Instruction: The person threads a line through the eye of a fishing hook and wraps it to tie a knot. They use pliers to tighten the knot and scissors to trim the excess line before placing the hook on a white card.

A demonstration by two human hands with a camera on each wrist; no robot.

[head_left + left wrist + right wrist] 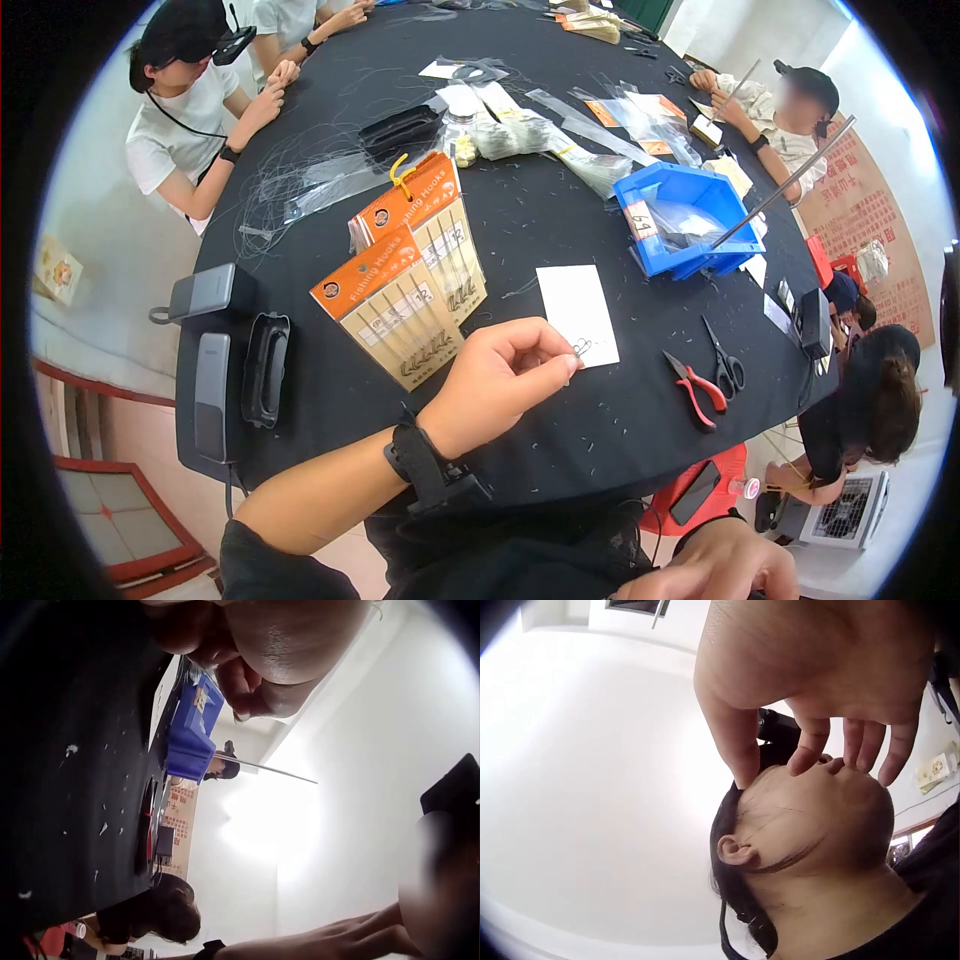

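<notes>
Left hand [495, 380], extended over the black-covered desk [560, 430]: thumb and forefinger brought together, clamped on small hooks [582, 348] at the near edge of a white card [575, 300]. The hooks lie at the fingertips, above the card; whether they touch it cannot be told. Right hand [715, 570], low at the near side, beyond the desk edge: the right wrist view shows its fingers apart and loosely bent, with nothing visible in them.

Beside the left hand, toward the desk's left, are two orange-topped hook packets, the front packet [395, 310] partly overlapping the rear packet [450, 240]; a yellow tie [402, 180] is at the top of the rear one. Farther left lie a narrow black tray [266, 370] and two grey devices, the upper device [205, 290] and the lower device [212, 395].

Right of the card, red-handled pliers [695, 390] lie near black scissors [725, 360], and behind them stands a blue bin [690, 262] holding clear bags, with a metal rod [790, 180] slanting up over its right side. Across the far part are tangled clear line [275, 190], an open black case [400, 130] and pale bundles [510, 130]. Other people sit around the desk.
</notes>
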